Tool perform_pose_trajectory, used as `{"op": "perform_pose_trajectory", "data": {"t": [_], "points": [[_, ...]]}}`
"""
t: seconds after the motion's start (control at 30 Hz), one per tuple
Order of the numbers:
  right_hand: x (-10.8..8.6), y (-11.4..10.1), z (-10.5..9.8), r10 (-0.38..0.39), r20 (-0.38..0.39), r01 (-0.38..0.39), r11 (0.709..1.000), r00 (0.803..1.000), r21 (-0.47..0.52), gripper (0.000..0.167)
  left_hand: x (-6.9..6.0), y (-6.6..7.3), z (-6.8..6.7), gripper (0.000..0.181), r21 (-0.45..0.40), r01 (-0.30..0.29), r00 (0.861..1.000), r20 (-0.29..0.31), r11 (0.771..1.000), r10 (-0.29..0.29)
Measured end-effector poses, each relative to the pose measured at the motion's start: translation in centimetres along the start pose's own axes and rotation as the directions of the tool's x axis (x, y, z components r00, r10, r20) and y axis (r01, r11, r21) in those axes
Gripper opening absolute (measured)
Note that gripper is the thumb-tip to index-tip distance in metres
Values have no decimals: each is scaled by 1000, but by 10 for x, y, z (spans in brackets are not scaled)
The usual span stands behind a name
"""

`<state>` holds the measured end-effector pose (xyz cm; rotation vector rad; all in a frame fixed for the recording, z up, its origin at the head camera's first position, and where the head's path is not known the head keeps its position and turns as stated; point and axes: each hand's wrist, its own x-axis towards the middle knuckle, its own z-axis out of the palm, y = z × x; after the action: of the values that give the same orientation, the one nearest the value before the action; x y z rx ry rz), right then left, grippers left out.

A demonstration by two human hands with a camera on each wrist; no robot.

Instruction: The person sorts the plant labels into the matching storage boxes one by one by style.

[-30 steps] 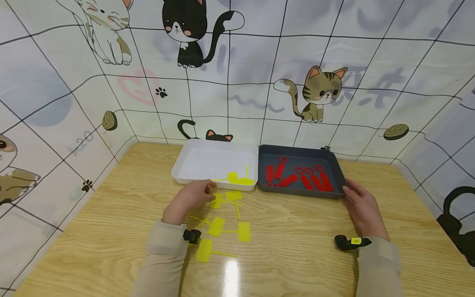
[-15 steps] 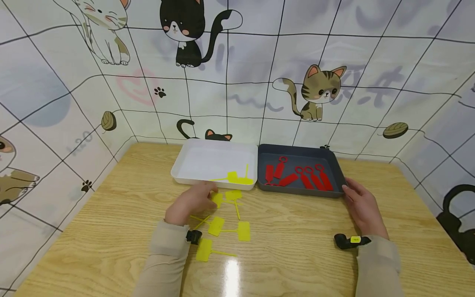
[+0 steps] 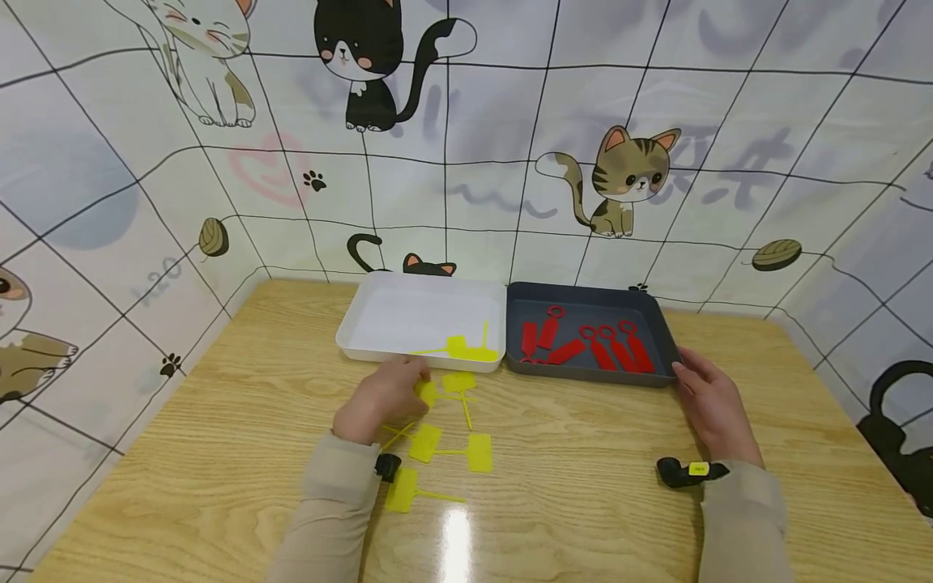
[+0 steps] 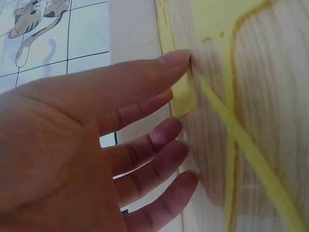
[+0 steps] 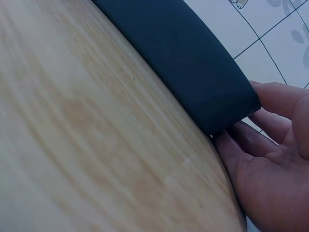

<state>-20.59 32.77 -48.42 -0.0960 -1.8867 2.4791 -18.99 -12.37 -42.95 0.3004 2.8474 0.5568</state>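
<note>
At the front of the white tray [image 3: 408,312], my left hand [image 3: 385,398] is over a yellow tag [image 3: 427,393] on the table. The left wrist view shows thumb and index finger at the tag's edge [image 4: 184,99], pinching it, with the other fingers curled loosely. My right hand [image 3: 717,409] grips the right front corner of the dark tray [image 3: 594,375]; in the right wrist view the thumb rests on that tray's [image 5: 193,63] rim, fingers against its side. Red tags [image 3: 564,353] lie in the dark tray, and yellow tags [image 3: 457,348] lie in the white one.
More yellow tags lie on the table in front of the white tray, among them one beside the left hand [image 3: 458,382], one farther right [image 3: 479,453] and one nearest the front [image 3: 402,491]. A cat-patterned cloth [image 3: 496,194] stands behind the trays.
My left hand has shifted slightly right and its fingers have closed in on the yellow tag, covering more of it. The right hand stays at the dark tray's corner.
</note>
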Motion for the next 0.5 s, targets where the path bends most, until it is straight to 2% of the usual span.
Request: {"op": "perform_pose_trajectory", "data": {"t": [0.27,0.5], "points": [[0,0,0,25,-31,-26,998,999,-54,63,3,0,0,40,-21,-20,1000,10,1000,20],[0,-1,1,17,-33,-20,997,999,-76,61,4,0,0,43,-115,-10,998,54,993,16]]}}
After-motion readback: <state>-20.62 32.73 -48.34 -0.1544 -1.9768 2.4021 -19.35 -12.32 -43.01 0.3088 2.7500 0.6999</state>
